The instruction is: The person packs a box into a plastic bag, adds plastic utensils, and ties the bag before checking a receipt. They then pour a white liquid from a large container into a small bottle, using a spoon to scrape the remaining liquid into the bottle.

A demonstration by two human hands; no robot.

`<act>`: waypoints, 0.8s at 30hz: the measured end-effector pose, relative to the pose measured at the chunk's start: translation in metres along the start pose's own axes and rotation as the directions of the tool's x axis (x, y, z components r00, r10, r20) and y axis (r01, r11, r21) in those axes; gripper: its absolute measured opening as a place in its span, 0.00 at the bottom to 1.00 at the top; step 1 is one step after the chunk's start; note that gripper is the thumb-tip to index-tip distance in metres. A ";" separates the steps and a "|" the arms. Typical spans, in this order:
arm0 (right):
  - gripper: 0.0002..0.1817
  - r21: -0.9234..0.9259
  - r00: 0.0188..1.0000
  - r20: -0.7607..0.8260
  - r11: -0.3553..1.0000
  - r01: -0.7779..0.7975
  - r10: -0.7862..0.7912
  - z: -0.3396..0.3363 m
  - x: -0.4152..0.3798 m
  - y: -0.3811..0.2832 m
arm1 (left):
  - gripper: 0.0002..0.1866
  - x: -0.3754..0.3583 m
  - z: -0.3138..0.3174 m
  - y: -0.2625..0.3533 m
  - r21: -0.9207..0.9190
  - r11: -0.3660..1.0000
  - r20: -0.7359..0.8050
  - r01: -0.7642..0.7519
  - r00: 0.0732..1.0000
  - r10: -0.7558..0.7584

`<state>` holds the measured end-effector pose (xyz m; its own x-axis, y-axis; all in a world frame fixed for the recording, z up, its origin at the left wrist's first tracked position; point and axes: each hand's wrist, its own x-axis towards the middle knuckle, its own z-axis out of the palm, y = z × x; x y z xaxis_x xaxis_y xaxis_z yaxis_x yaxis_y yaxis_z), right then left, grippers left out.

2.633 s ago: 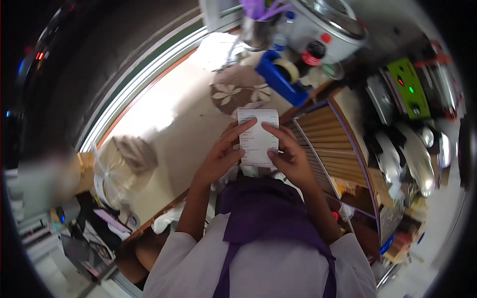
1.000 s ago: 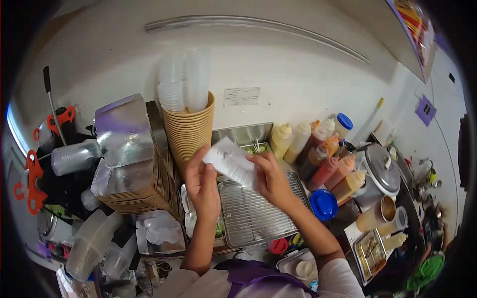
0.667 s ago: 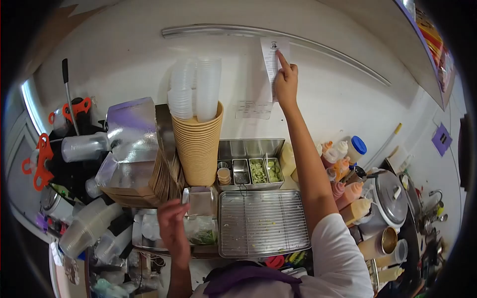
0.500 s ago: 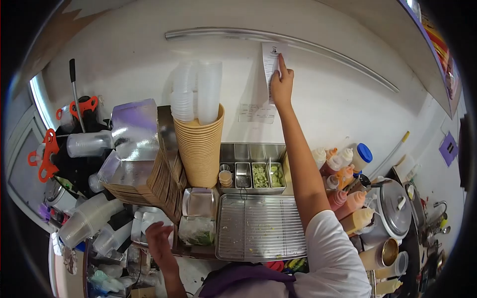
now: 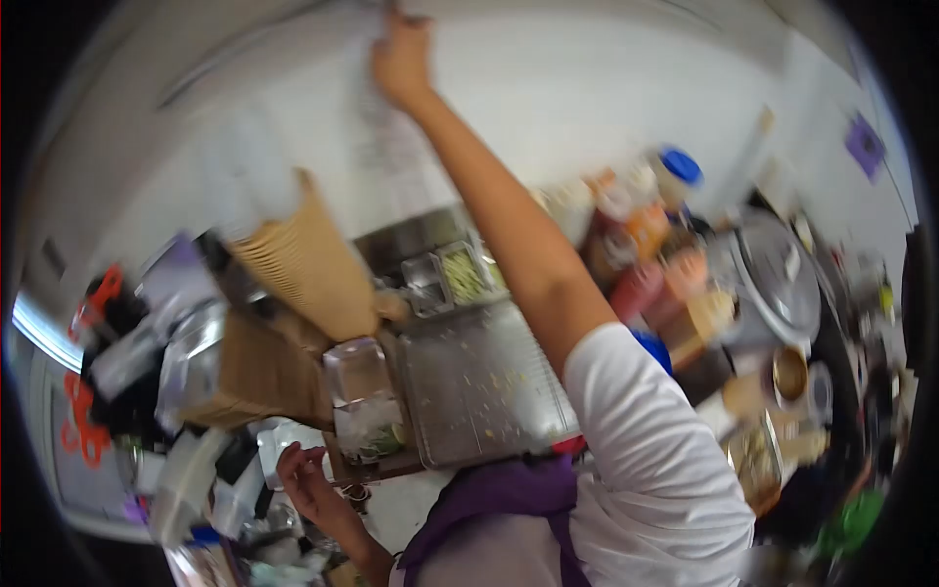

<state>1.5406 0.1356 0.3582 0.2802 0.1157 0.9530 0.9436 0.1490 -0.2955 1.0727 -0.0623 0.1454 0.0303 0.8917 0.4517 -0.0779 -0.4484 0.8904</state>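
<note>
Blurred by motion, my right hand (image 5: 403,61) is raised against the white wall, close to a metal rail (image 5: 249,44). Its index finger points up and its thumb sticks out. The paper slip cannot be made out clearly now. Low on the left, my left hand (image 5: 305,481) hovers with loosely bent fingers apart, holding nothing. Closest to it are a clear plastic container (image 5: 279,445) and a metal tray with wrapped greens (image 5: 380,438). Below my right forearm lies a steel tray with a wire rack (image 5: 479,386), scattered with crumbs.
Stacked brown paper cups (image 5: 308,259) and cardboard trays (image 5: 259,367) stand left. Steel bins with chopped green vegetables (image 5: 462,274) sit behind the rack. Sauce bottles (image 5: 641,284) and a lidded pot (image 5: 778,269) crowd the right side.
The view has tilted and shifted, so the counter things appear rotated and lower left. My right hand remains up at the wall, now at the top edge of view. My left hand is still low.
</note>
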 end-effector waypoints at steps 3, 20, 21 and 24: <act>0.38 -0.075 0.895 -0.310 0.930 -0.359 0.320 -0.022 -0.023 -0.059 | 0.12 0.002 0.017 -0.003 0.003 0.999 0.140 -0.041 0.989 0.040; 0.17 -0.676 0.199 -0.373 -0.118 -0.728 0.906 -0.506 -0.627 -0.352 | 0.11 -0.091 0.130 -0.018 0.259 0.720 0.939 0.644 -0.342 -0.033; 0.16 -0.617 0.119 -0.500 -0.257 -0.744 0.858 -0.535 -0.662 -0.368 | 0.12 -0.100 0.134 -0.018 0.335 0.733 0.905 0.592 -0.419 -0.076; 0.18 -0.484 0.018 -0.746 -0.524 -0.701 0.665 -0.603 -0.727 -0.388 | 0.14 -0.147 0.151 -0.048 0.472 0.773 0.762 0.424 -0.636 -0.117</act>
<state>1.0770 -0.5987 -0.1797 0.7642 -0.6319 -0.1295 -0.6059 -0.6343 -0.4802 1.2225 -0.1815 0.0450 0.7496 -0.5626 -0.3487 0.4229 0.0018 0.9062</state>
